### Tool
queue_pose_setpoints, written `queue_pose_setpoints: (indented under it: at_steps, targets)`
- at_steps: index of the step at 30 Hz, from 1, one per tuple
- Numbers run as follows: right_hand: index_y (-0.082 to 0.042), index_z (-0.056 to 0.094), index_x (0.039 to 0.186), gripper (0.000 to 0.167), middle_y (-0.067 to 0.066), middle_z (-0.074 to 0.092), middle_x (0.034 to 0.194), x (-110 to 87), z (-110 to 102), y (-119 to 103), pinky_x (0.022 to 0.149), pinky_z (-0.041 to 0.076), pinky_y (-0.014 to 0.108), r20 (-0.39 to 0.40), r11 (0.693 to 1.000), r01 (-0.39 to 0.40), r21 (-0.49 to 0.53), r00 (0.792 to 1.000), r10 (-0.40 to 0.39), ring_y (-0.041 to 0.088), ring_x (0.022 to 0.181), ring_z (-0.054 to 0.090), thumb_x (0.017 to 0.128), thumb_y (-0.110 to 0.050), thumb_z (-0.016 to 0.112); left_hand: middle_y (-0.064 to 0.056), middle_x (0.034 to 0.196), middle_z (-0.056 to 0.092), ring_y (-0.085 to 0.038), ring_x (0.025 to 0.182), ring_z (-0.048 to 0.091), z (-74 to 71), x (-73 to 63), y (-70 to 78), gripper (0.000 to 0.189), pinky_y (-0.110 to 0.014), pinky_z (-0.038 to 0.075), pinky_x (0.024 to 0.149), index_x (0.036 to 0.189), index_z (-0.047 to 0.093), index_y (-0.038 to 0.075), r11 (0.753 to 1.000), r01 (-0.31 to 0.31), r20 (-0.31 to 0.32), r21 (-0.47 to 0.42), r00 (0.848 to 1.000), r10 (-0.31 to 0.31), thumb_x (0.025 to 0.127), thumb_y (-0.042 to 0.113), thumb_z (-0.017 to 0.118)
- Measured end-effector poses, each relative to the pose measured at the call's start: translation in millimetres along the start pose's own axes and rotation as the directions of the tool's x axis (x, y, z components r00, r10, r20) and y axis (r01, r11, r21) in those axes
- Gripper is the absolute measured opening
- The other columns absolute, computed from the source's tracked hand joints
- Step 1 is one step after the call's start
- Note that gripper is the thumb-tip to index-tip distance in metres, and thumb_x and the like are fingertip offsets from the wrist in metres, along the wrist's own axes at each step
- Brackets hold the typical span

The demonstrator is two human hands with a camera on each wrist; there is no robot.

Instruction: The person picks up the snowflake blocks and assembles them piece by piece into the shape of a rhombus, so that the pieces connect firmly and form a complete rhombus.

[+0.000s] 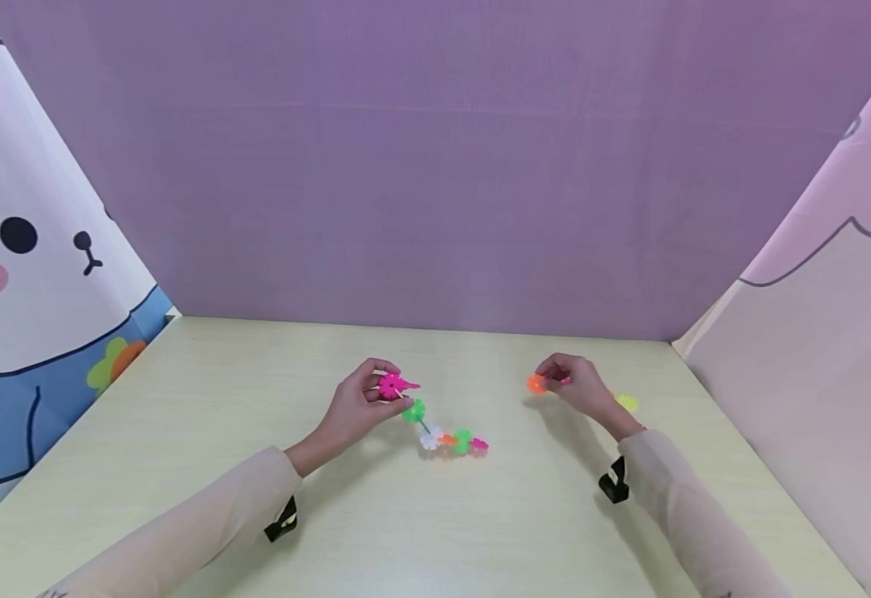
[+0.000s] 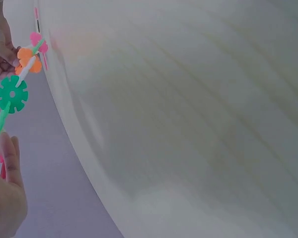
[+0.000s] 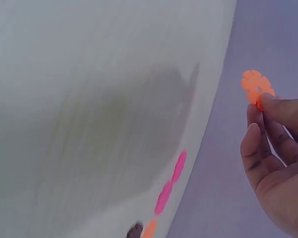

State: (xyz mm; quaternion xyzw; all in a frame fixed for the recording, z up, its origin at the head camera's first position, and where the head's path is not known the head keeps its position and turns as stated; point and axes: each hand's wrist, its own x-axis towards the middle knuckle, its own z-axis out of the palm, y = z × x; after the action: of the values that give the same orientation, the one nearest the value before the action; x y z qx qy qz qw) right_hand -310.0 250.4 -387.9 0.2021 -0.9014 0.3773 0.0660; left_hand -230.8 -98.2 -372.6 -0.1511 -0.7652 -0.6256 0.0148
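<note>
My left hand [image 1: 356, 407] grips one end of a chain of notched plastic interlocking discs, at a pink disc [image 1: 390, 384]. From there a green disc [image 1: 414, 410], a white disc [image 1: 430, 438] and further orange, green and pink discs [image 1: 479, 444] trail down to the right, over the table. The left wrist view shows a green disc [image 2: 12, 94] above the left hand [image 2: 7, 198], edge-slotted to its neighbours. Over the table's right part, my right hand [image 1: 579, 384] pinches a single orange disc [image 3: 253, 85] between thumb and fingertips, apart from the chain.
A yellow disc [image 1: 627, 402] lies on the pale table [image 1: 480, 531] beside my right wrist. Pink pieces [image 3: 164, 197] show on the table in the right wrist view. A purple panel [image 1: 435, 166] stands along the back edge, with printed panels at both sides.
</note>
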Motion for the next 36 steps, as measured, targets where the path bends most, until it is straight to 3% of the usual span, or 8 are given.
queue_pose_setpoints:
  at_steps: [5, 10, 16, 23, 29, 36]
  targets:
    - [0.003, 0.062, 0.096, 0.015, 0.019, 0.064, 0.088, 2.2, 10.4, -15.8, 0.054, 0.049, 0.023, 0.027, 0.990, -0.031, 0.138, 0.999, 0.028, 0.017, 0.073, 0.059, 0.081, 0.001, 0.064, -0.025, 0.100, 0.061, -0.018, 0.074, 0.063, 0.3, 0.5, 0.9, 0.041, -0.019, 0.053, 0.065, 0.111, 0.048, 0.000, 1.000, 0.004, 0.001, -0.007, 1.000, -0.004, 0.077, 0.002, 0.070]
    - [0.009, 0.059, 0.099, 0.019, 0.027, 0.063, 0.093, 1.7, 19.3, -48.1, 0.057, 0.052, 0.033, 0.036, 0.967, -0.037, 0.252, 0.999, 0.029, 0.019, 0.075, 0.060, 0.082, 0.004, 0.062, -0.023, 0.099, 0.062, -0.017, 0.073, 0.062, 0.9, 1.3, 0.5, 0.040, -0.019, 0.053, 0.065, 0.109, 0.049, 0.002, 1.000, 0.009, -0.001, -0.007, 1.000, -0.009, 0.077, 0.003, 0.071]
    - [0.011, 0.058, 0.102, 0.020, 0.031, 0.062, 0.094, 1.2, 32.3, -81.3, 0.062, 0.053, 0.036, 0.037, 0.946, -0.049, 0.321, 0.999, 0.039, 0.012, 0.071, 0.060, 0.083, 0.005, 0.059, -0.026, 0.100, 0.061, -0.019, 0.075, 0.063, 0.9, 1.3, 0.0, 0.042, -0.019, 0.053, 0.065, 0.112, 0.047, -0.002, 1.000, 0.003, 0.006, -0.003, 1.000, -0.003, 0.077, 0.003, 0.070]
    - [0.012, 0.056, 0.102, 0.019, 0.032, 0.061, 0.094, 2.8, 51.0, -105.0, 0.063, 0.052, 0.037, 0.044, 0.917, -0.035, 0.397, 0.999, 0.019, 0.008, 0.070, 0.060, 0.084, 0.006, 0.057, -0.025, 0.100, 0.062, -0.021, 0.077, 0.065, 1.7, 0.7, 1.5, 0.039, -0.020, 0.054, 0.066, 0.110, 0.049, 0.003, 1.000, -0.008, 0.011, -0.027, 1.000, 0.008, 0.077, 0.003, 0.070]
    - [0.012, 0.057, 0.100, 0.018, 0.031, 0.061, 0.093, 7.1, 65.3, -112.8, 0.062, 0.052, 0.039, 0.036, 0.890, 0.008, 0.456, 0.999, -0.028, 0.008, 0.069, 0.062, 0.083, 0.006, 0.059, -0.022, 0.098, 0.063, -0.021, 0.078, 0.065, 2.8, 1.0, 2.7, 0.041, -0.022, 0.054, 0.067, 0.111, 0.048, 0.001, 0.999, 0.001, 0.017, -0.045, 1.000, 0.000, 0.077, 0.002, 0.070]
    - [0.004, 0.060, 0.098, 0.017, 0.023, 0.065, 0.091, 16.5, 82.7, -103.4, 0.059, 0.051, 0.024, 0.036, 0.883, 0.022, 0.468, 0.998, -0.045, 0.008, 0.068, 0.061, 0.082, 0.002, 0.064, -0.023, 0.099, 0.063, -0.026, 0.083, 0.066, 4.0, 0.3, 5.3, 0.042, -0.024, 0.055, 0.071, 0.112, 0.048, 0.002, 0.999, 0.005, 0.025, -0.052, 1.000, -0.004, 0.077, 0.002, 0.070]
